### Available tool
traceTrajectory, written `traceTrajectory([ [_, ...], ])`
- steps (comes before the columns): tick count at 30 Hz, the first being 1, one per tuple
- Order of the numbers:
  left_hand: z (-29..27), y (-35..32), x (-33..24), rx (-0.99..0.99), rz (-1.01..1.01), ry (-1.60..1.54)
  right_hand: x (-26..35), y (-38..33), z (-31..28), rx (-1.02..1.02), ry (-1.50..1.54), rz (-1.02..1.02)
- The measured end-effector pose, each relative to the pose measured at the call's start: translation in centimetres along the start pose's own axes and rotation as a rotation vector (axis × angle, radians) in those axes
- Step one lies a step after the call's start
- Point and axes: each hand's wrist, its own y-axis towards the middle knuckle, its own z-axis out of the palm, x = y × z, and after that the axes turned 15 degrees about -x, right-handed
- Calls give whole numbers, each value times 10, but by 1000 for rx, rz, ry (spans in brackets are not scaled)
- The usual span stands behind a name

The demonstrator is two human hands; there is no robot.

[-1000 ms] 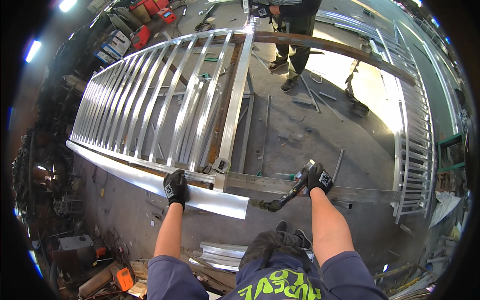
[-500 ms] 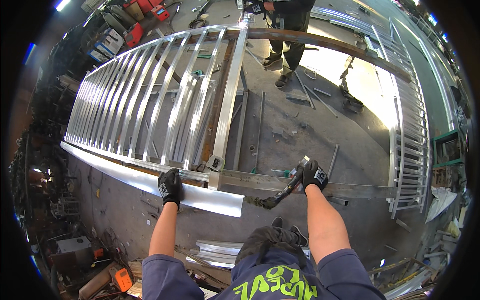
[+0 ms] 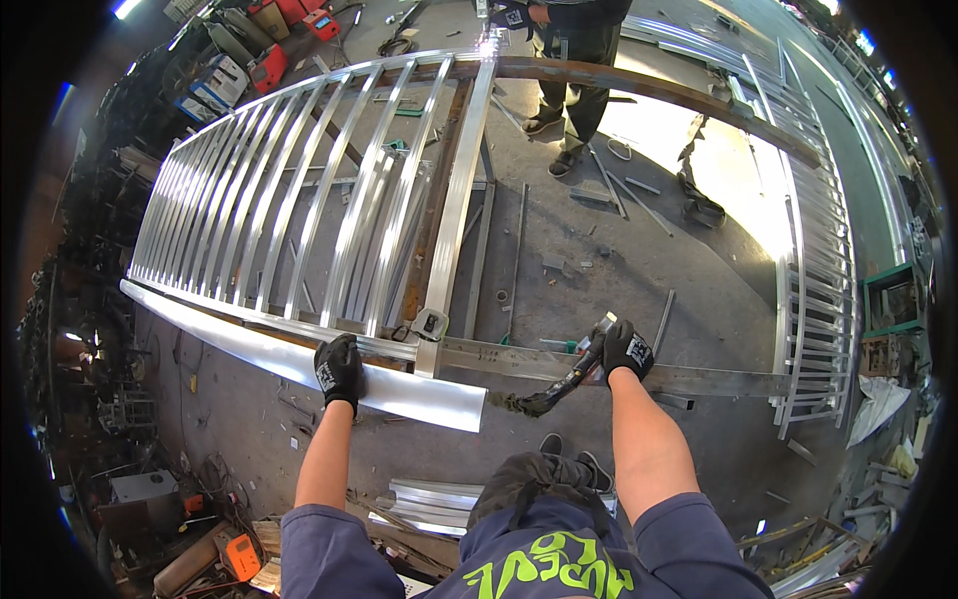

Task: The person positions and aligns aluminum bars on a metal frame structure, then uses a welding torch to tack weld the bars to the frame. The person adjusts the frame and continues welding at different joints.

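Observation:
My left hand (image 3: 340, 368), in a black glove, is closed over the upper edge of a long shiny metal strip (image 3: 429, 398). The strip runs along the near side of a barred aluminium panel (image 3: 269, 190). My right hand (image 3: 627, 351), also gloved in black, wraps round a dark curved tool (image 3: 571, 380) with a pale tip pointing up and away. Its dark, ragged lower end reaches toward the strip's right end; the tool's exact kind is unclear. Close to the panel's near right corner, a tape measure (image 3: 430, 324) rests on the metal.
A steel beam (image 3: 709, 380) extends right to a second barred panel (image 3: 823, 270). Across the frame, a person (image 3: 574, 60) stands at the panel's far corner. Offcuts (image 3: 593, 197) lie on the floor. Near my feet are stacked metal profiles (image 3: 429, 507); an orange device (image 3: 241, 557) sits lower left.

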Motion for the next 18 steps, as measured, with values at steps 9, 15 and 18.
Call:
traceTrajectory([
  [9,-2,0,-2,-1,0,-3,2,0,-1,0,11,4],
  [15,-4,0,-8,-61,54,-23,1,0,0,22,-11,15],
  [18,-3,1,-7,-61,54,-27,1,1,-1,15,-20,-4],
])
